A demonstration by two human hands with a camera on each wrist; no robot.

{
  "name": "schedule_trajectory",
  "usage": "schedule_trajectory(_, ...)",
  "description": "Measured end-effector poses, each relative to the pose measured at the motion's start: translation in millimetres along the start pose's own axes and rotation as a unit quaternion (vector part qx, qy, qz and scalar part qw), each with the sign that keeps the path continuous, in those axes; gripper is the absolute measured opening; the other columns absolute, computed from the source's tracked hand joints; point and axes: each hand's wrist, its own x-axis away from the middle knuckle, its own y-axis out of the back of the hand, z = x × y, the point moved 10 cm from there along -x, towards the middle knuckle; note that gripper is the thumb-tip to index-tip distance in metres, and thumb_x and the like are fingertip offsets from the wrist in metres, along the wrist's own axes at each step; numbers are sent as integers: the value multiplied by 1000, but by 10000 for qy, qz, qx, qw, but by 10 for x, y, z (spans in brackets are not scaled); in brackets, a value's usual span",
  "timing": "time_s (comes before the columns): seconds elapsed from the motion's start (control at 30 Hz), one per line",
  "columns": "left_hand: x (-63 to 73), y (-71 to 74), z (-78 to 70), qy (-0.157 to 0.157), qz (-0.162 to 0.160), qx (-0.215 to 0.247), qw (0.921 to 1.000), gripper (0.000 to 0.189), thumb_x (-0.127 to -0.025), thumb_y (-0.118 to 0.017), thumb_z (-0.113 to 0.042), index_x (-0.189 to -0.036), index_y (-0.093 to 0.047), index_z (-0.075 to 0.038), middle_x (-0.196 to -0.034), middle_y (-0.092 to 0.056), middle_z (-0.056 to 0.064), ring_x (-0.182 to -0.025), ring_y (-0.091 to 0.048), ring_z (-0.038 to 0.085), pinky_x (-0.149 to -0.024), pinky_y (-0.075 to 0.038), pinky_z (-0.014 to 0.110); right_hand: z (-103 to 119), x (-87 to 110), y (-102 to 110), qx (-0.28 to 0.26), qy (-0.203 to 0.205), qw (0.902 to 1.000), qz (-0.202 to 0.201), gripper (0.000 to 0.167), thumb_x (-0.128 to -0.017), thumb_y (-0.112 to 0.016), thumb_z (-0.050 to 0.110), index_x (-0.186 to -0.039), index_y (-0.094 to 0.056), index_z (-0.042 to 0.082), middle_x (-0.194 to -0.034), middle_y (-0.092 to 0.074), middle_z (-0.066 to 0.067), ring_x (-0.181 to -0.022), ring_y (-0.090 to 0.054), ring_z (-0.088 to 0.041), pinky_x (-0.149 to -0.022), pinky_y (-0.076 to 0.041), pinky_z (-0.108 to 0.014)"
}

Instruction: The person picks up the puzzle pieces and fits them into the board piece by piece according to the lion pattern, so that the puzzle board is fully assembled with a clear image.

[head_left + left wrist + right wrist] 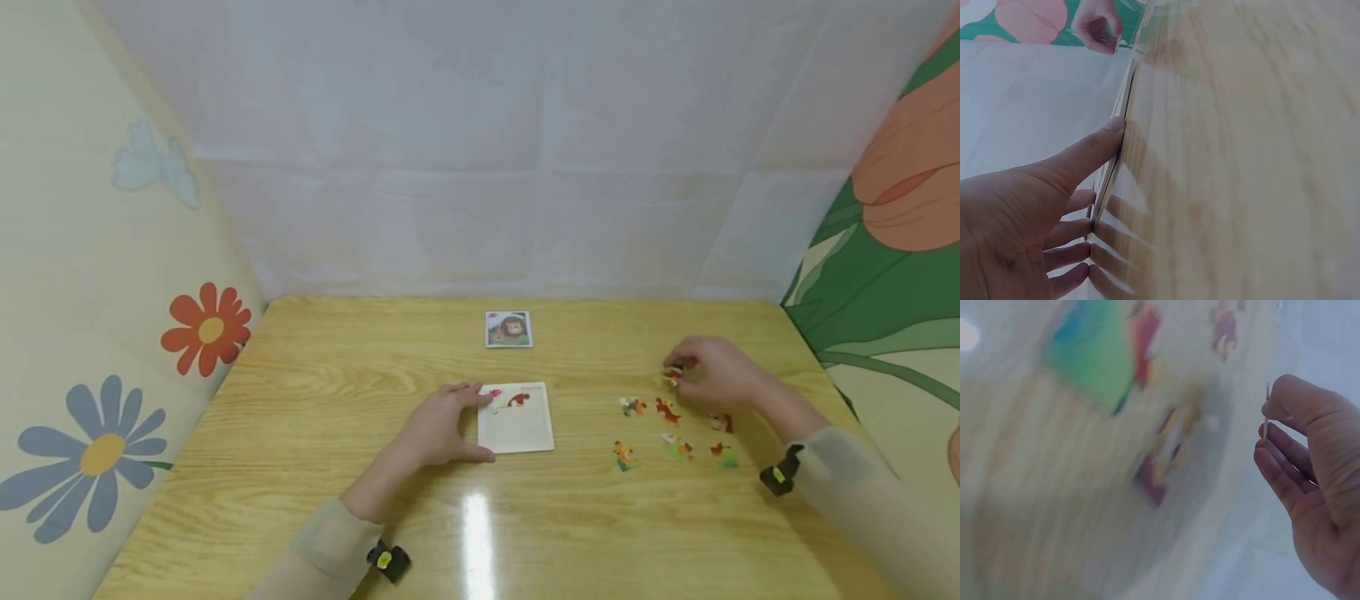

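My left hand point(437, 427) rests at the left side of a square white puzzle board point(517, 433), its thumb and fingers extended along the edge. A pink and a red-brown part show along the board's top; the rest of its face is pale. Over to the right, my right hand point(718, 373) pinches a small jigsaw piece point(672, 375) between thumb and fingertips. That piece appears edge-on as a thin sliver point(1265, 428) in the right wrist view. Below this hand lie several loose jigsaw pieces point(666, 411) in red, orange and green.
A square picture card point(508, 330) with a lion lies behind the board, near the back of the wooden table point(337, 358). A white cloth point(480, 167) hangs behind the table. Flower-patterned panels point(112, 333) stand on both sides.
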Motion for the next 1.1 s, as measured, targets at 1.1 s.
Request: schedule_trajectory(1.1, 2, 26, -34, -12, -36, 31, 10000, 89, -70, -98, -49, -144, -67, -12, -161, -53, 18, -150, -48, 44, -125, -39, 61, 1390, -824, -152, -428, 1715, 9841, -142, 25, -85, -78, 10, -109, -81, 8, -101, -76, -2, -88, -68, -16, -78, -60, -27)
